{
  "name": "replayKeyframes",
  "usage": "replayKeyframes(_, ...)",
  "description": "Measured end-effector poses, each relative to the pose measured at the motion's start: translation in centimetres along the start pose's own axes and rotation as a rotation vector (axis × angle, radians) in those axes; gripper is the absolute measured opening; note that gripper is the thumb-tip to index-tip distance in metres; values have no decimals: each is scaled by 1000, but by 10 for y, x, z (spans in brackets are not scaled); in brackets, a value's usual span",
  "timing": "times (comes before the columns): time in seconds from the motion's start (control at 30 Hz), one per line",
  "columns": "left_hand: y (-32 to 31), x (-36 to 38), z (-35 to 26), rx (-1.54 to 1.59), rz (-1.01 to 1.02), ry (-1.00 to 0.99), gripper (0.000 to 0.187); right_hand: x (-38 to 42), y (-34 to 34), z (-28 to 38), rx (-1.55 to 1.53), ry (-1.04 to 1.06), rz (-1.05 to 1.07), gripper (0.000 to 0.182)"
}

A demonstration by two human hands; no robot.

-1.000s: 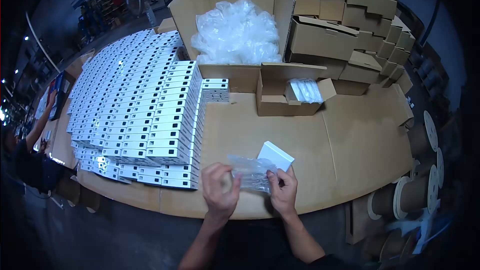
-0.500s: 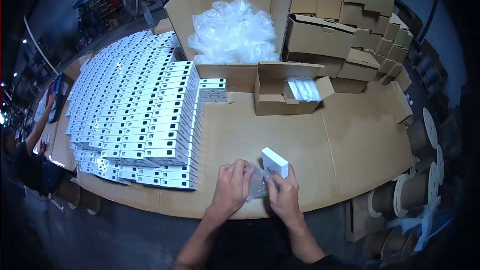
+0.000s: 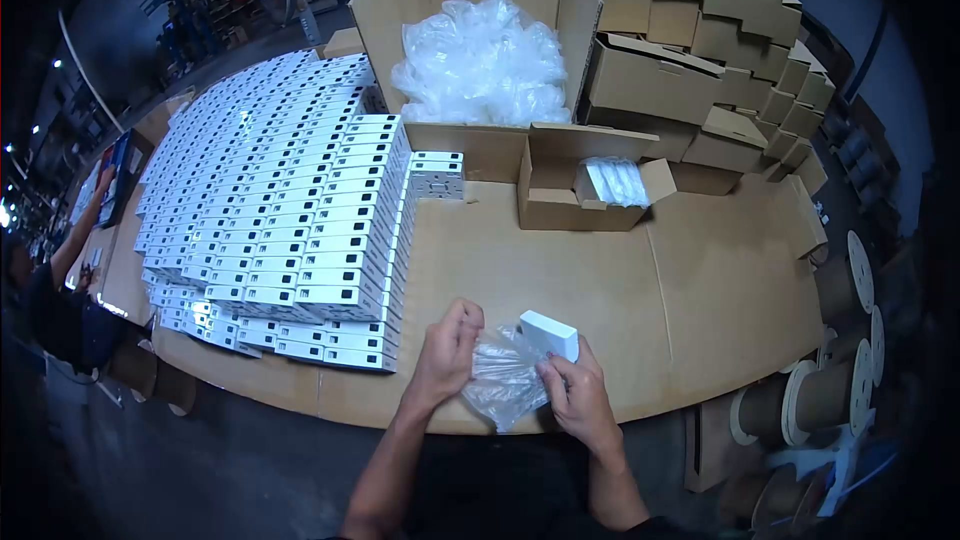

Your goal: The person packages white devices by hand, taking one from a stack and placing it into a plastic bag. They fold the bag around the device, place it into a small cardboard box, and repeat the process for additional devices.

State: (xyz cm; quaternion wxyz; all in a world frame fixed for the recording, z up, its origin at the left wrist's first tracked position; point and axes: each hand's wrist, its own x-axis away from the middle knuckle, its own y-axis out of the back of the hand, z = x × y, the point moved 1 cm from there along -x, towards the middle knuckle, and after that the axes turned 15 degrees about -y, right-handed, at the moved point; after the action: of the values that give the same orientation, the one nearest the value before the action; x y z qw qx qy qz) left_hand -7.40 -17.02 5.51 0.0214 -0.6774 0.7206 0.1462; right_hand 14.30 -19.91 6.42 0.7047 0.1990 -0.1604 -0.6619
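My left hand [image 3: 446, 352] is closed in a pinch on the edge of a clear plastic bag [image 3: 500, 380]. The bag spreads out, crinkled, between my two hands just over the table's near edge. A small white box [image 3: 549, 334] stands up from my right hand [image 3: 582, 402], whose fingers wrap round its right side. My right thumb also presses at the bag's edge, in front of the lower part of the box. Behind my fingers, that lower part is hidden.
Stacked white boxes [image 3: 340, 230] cover the table's left side. A large carton [image 3: 540, 30] of clear bags [image 3: 485, 60] stands at the back, a small open carton [image 3: 575, 217] with wrapped packs [image 3: 615, 182] before it. Cardboard boxes [image 3: 650, 80] pile up back right. A person [image 3: 75, 315] works far left.
My left hand has moved left and up, apart from my right hand, and the bag has spread wider between them. The white box has tilted and sits slightly lower. The view has shifted.
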Motion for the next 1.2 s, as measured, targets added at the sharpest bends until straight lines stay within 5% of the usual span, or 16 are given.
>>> replayKeyframes(0.13, 0, -4, 38, 531, -503, -245, 19, 0, -2, -11, -35, -27, -129, 22)
replayKeyframes(0.17, -1, -4, 44, 477, -564, -216, 30, 0, -7, -10, -119, -55, -202, 26)
replayKeyframes(0.27, -23, 19, 20, 714, -311, 72, 48, -1, -18, -12, -131, -47, -330, 28)
replayKeyframes(0.4, -40, 27, 5, 417, -38, 79, 58, 0, -33, -19, -110, 28, -355, 26)
replayKeyframes(0.53, -33, 30, 7, 141, -166, -99, 51, -12, -7, -34, -412, -63, -324, 18)
replayKeyframes(0.6, -24, 31, 5, 110, -85, -146, 47, -26, 28, -27, -396, -18, -342, 19)
replayKeyframes(0.67, -22, 30, 7, 91, -41, -175, 47, -36, 49, -2, -718, 43, -258, 23)
replayKeyframes(0.93, -27, 27, 10, 13, -21, -186, 45, -61, 69, 43, -377, 291, 129, 29)
replayKeyframes(1.07, -23, 22, 6, -64, 10, -206, 46, -76, 60, 55, -241, 476, 183, 32)
replayKeyframes(1.2, -22, 20, 7, -53, -3, -195, 45, -78, 55, 57, -192, 450, 211, 33)
